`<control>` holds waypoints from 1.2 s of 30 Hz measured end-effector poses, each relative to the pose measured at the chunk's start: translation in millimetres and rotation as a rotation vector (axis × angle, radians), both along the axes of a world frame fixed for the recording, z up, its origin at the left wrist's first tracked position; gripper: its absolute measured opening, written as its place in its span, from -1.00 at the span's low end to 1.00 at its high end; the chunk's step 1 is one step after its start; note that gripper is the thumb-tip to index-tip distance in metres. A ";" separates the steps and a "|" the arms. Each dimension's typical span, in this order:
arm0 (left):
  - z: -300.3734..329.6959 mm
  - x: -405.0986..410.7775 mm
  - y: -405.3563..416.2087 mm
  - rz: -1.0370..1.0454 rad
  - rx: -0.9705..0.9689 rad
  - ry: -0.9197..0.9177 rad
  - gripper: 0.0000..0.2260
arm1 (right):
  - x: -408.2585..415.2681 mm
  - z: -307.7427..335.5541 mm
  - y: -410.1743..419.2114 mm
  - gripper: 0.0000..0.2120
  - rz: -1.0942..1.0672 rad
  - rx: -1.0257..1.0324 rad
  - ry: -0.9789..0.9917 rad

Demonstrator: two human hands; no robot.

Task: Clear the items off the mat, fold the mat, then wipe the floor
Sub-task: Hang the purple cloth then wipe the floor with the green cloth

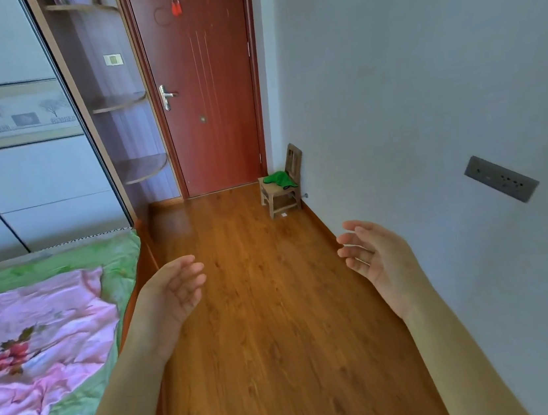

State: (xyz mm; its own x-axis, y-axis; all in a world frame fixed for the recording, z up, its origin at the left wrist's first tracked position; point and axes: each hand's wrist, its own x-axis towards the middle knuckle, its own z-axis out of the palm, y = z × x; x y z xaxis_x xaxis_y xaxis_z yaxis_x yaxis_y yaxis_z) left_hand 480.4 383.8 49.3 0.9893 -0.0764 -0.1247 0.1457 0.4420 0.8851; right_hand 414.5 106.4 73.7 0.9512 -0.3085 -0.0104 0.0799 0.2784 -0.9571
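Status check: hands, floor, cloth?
Left hand and right hand open, empty, raised over the wooden floor. No mat in view. Green cloth on small chair by the door. Nothing blocking the floor.

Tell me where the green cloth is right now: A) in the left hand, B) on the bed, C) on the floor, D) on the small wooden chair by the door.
D: the green cloth lies on the seat of the small wooden chair, and both hands are empty.

No text, label or number can be read anywhere (the wall plates show none).
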 end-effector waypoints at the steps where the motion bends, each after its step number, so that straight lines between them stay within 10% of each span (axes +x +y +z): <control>1: 3.4 16.8 -2.6 -0.008 0.000 0.001 -0.80 | 15.4 -0.2 -2.0 -0.82 -0.001 0.002 -0.004; 36: -48.5 542.4 -262.7 0.156 0.059 0.140 -0.81 | 583.0 -43.7 -265.7 -0.84 0.118 0.005 0.138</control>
